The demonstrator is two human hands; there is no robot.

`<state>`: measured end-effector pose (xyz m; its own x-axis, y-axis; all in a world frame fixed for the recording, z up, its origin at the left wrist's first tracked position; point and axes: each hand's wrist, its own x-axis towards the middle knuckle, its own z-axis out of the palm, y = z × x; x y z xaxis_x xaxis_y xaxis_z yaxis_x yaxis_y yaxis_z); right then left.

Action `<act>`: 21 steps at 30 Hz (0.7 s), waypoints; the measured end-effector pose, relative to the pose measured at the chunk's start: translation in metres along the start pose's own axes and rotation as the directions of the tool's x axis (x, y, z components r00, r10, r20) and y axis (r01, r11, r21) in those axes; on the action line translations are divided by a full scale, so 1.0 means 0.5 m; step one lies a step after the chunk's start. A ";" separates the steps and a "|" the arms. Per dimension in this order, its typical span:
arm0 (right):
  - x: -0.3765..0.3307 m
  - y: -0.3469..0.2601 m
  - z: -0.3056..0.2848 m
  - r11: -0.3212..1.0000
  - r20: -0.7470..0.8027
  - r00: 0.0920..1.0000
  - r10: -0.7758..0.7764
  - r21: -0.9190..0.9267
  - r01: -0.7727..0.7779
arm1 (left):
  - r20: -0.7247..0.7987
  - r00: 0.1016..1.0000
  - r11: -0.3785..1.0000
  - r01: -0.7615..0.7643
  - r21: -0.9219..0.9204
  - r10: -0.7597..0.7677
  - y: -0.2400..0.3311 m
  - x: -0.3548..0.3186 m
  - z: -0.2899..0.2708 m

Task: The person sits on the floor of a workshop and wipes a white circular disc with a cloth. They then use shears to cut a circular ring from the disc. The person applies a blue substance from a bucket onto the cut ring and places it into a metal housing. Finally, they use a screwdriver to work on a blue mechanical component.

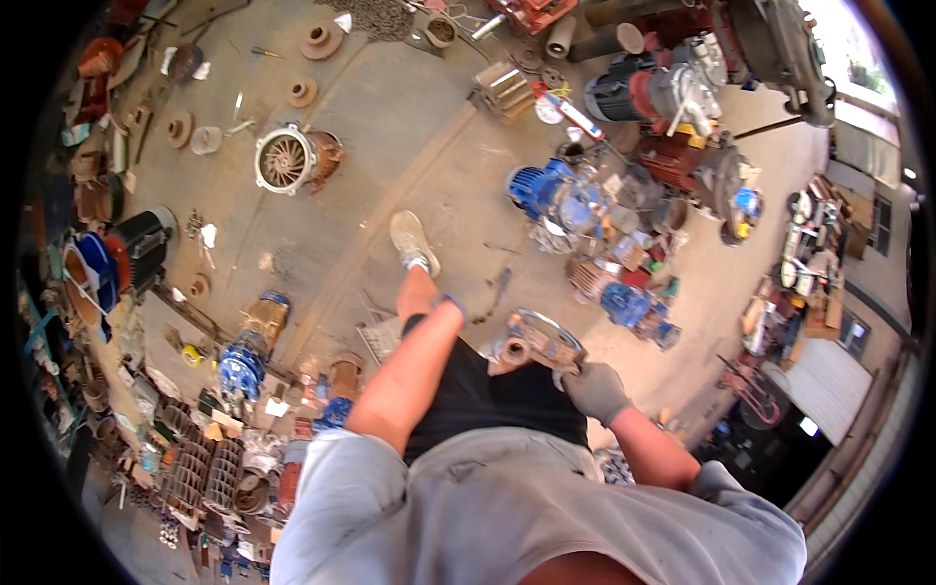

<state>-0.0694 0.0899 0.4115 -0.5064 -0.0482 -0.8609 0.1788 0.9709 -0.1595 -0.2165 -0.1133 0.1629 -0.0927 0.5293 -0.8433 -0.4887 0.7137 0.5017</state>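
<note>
My right hand (597, 392), in a grey glove, is closed on the edge of a worn metal casing (541, 341). This casing has a round pipe-like opening and a curved rim, and it hangs in front of my dark shorts. At the end of my left forearm, only a blue-grey sliver of my left hand (448, 300) shows. Its fingers are hidden below the wrist, so I cannot see what they do. A small dark elongated piece (503, 285) lies on the floor beyond the casing.
A round finned housing (285, 159) stands on the concrete floor ahead. Blue motor units (546, 190) and loose parts crowd the right side. At left is a blue and brown pump (255, 341), with stacked ribbed parts (185, 478) near it. My shoe (414, 242) is in front.
</note>
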 end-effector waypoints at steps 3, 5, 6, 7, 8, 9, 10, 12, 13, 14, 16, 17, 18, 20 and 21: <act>-0.017 -0.098 -0.156 0.990 -0.080 0.988 0.134 0.065 -0.129 | 0.088 0.980 0.971 -0.160 -0.176 0.177 -0.008 -0.081 -0.096; 0.001 -0.211 -0.280 0.985 -0.130 0.983 0.133 0.124 -0.117 | -0.031 0.950 0.932 -0.312 -0.183 0.312 0.008 -0.183 -0.179; 0.005 -0.250 -0.323 0.993 -0.153 0.986 0.063 0.108 -0.047 | -0.113 0.912 0.907 -0.406 -0.109 0.394 0.005 -0.216 -0.215; 0.015 -0.283 -0.360 0.995 -0.180 0.984 -0.011 0.093 0.028 | -0.191 0.859 0.874 -0.486 -0.018 0.475 0.002 -0.253 -0.255; 0.031 -0.313 -0.390 0.989 -0.225 0.973 -0.047 0.124 0.077 | -0.228 0.872 0.884 -0.461 -0.081 0.434 0.003 -0.302 -0.291; 0.049 -0.339 -0.432 0.984 -0.236 0.964 -0.125 0.092 0.150 | -0.267 0.875 0.882 -0.449 -0.144 0.403 0.016 -0.347 -0.331; 0.067 -0.366 -0.473 0.973 -0.244 0.948 -0.204 0.061 0.225 | -0.305 0.878 0.874 -0.439 -0.206 0.369 0.020 -0.379 -0.363; 0.116 -0.398 -0.544 0.936 -0.236 0.906 -0.352 -0.073 0.345 | -0.396 0.872 0.762 -0.459 -0.457 0.287 -0.005 -0.398 -0.389; 0.134 -0.430 -0.588 0.923 -0.194 0.903 -0.384 -0.113 0.369 | -0.426 0.871 0.680 -0.467 -0.566 0.244 -0.019 -0.411 -0.404; 0.145 -0.470 -0.637 0.907 -0.153 0.897 -0.415 -0.149 0.394 | -0.490 0.850 0.694 -0.472 -0.544 0.195 -0.010 -0.441 -0.425; 0.182 -0.517 -0.699 0.835 -0.151 0.827 -0.542 -0.207 0.510 | -0.560 0.794 0.696 -0.540 -0.473 0.236 -0.045 -0.433 -0.466; 0.203 -0.542 -0.728 0.814 -0.127 0.812 -0.570 -0.219 0.538 | -0.588 0.768 0.696 -0.568 -0.439 0.255 -0.066 -0.417 -0.478; 0.223 -0.563 -0.759 0.797 -0.101 0.801 -0.591 -0.226 0.560 | -0.721 0.634 0.746 -0.616 -0.254 0.278 -0.068 -0.413 -0.471; 0.274 -0.594 -0.817 0.809 -0.001 0.825 -0.565 -0.195 0.554 | -0.803 0.492 0.745 -0.661 -0.092 0.337 -0.094 -0.401 -0.481; 0.307 -0.601 -0.840 0.762 0.008 0.786 -0.619 -0.238 0.602 | -0.828 0.411 0.735 -0.678 0.001 0.381 -0.081 -0.416 -0.508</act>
<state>-0.5551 -0.1105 0.5300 -0.5021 -0.6403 -0.5814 -0.3697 0.7666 -0.5250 -0.3979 -0.3688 0.2688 -0.9426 0.1095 -0.3155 -0.2956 0.1660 0.9408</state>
